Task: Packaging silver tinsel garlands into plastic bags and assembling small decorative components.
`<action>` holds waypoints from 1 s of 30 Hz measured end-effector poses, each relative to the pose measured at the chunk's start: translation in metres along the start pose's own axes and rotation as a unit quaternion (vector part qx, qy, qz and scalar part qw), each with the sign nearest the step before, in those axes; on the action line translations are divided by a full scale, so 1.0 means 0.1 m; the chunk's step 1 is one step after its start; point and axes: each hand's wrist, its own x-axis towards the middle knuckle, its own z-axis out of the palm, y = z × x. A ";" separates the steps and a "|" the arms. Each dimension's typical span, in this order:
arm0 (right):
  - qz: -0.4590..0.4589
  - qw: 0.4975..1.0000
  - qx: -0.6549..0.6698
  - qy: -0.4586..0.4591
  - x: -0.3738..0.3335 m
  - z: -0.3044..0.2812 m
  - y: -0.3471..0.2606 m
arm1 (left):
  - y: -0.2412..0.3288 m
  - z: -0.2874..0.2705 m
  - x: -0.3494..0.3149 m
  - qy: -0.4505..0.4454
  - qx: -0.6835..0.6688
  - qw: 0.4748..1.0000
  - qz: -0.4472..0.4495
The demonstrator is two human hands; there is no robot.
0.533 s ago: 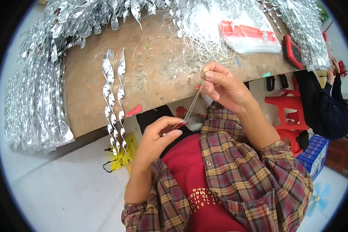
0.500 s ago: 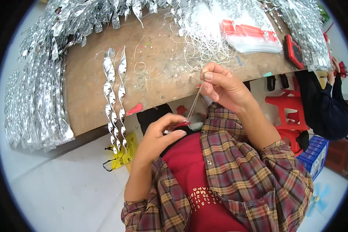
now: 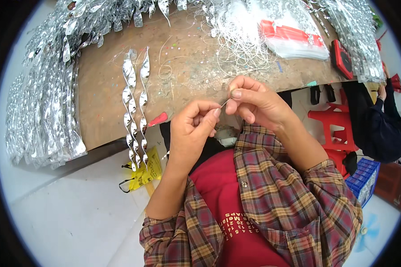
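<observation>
A thin pale string (image 3: 225,103) is stretched short between my two hands, just off the near edge of the table. My left hand (image 3: 191,124) pinches one side of it with thumb and forefinger; its other fingers are curled in, and what lies behind them is hidden. My right hand (image 3: 259,103) pinches the other side at its fingertips, the lower fingers loosely bent. Left of my hands, silver twisted foil strips (image 3: 130,104) lie across the table edge, their lower ends hanging over. Beyond my hands spreads a tangle of white string (image 3: 245,53).
Silver foil bundles (image 3: 44,111) drape over the table's (image 3: 102,89) left end. A red scrap (image 3: 158,119) lies at the near edge. Clear bags with a red band (image 3: 294,38) and a red box-shaped device (image 3: 341,58) are at right. Red stools (image 3: 332,124) and another person (image 3: 385,120) are beyond.
My left hand has risen to meet the right one and now pinches the string, which hung down as a longer length before. The red object near my left fingers no longer shows.
</observation>
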 end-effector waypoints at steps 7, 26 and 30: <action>-0.016 0.999 -0.032 -0.005 0.01 -0.04 -0.01 | -0.01 -0.03 -0.01 0.012 0.012 1.000 -0.021; -0.271 0.853 -0.440 0.078 -0.06 0.20 0.04 | -0.03 0.09 -0.05 0.054 0.051 0.994 0.086; -0.172 0.966 -0.189 0.035 -0.02 0.24 0.07 | -0.08 0.09 -0.02 0.068 -0.008 0.994 0.085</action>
